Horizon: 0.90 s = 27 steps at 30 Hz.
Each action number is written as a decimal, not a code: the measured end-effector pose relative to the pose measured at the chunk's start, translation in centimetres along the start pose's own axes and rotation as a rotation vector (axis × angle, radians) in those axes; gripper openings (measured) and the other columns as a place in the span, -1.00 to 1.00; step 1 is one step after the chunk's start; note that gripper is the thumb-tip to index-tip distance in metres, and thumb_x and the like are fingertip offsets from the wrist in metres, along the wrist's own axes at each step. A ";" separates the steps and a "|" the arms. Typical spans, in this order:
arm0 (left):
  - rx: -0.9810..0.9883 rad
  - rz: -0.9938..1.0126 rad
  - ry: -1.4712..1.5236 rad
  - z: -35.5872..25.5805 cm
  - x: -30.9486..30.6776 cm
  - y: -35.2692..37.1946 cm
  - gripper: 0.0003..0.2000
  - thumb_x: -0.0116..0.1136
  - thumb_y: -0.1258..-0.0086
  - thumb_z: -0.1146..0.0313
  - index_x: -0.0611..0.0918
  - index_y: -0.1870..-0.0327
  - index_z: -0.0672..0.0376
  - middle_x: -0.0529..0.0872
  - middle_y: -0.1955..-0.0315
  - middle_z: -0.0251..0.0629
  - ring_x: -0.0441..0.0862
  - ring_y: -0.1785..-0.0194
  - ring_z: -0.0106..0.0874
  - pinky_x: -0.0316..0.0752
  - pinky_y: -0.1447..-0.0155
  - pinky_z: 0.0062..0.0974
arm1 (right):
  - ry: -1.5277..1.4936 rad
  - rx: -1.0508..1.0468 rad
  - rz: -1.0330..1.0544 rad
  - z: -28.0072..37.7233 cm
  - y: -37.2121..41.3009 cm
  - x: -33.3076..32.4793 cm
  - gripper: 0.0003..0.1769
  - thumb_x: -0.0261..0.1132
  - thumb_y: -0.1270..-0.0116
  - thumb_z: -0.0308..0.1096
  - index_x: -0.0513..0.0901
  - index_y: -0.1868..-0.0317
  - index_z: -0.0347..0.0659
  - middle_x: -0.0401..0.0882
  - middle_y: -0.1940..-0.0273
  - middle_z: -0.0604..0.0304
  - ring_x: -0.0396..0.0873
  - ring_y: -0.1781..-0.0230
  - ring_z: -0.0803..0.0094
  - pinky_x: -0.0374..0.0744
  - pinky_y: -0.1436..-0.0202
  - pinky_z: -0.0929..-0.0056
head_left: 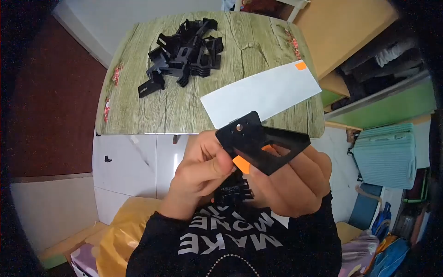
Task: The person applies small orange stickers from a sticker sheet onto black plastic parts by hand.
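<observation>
Close to the camera, a black angular bracket (251, 144) with a small round hole and a long cutout is held up between my hands. My right hand (295, 184) grips it from the right and below, fingers wrapped behind it. My left hand (203, 168) is closed at its left end, its thumb tip against a small orange sticker (241, 164) at the bracket's lower edge. More orange (270, 148) shows through the cutout. The left fingertips are partly hidden behind the bracket.
A pile of black bracket parts (184, 53) lies on the wood-patterned table (124, 83). Nearer, a white sheet (263, 92) carries one orange sticker at its far right corner. A pale teal suitcase (385, 154) stands right, a yellow bag (122, 231) lower left.
</observation>
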<state>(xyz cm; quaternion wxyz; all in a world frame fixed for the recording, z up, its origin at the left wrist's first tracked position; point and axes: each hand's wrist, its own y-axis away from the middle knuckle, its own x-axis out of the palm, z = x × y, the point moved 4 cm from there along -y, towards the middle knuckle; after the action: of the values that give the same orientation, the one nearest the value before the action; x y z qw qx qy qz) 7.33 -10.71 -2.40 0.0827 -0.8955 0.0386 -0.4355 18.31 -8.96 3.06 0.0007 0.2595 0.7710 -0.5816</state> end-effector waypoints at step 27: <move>0.049 -0.081 0.097 0.8 -0.8 -0.7 -0.62 0.18 -0.19 0.34 0.48 0.06 0.44 0.60 0.14 -0.11 0.51 0.14 -0.43 0.31 -0.02 -0.61 | -0.568 0.608 0.376 -1.4 2.6 1.9 -0.78 0.23 -0.06 -0.33 0.59 0.23 -0.11 0.43 0.08 0.15 0.41 0.07 0.23 0.48 0.04 0.28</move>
<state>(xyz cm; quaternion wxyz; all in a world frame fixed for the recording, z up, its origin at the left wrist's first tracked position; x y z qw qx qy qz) 7.47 -9.81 -3.32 0.0850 -0.8719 -0.0045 -0.4823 18.13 -6.45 0.58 0.2413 0.2136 0.4742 -0.8193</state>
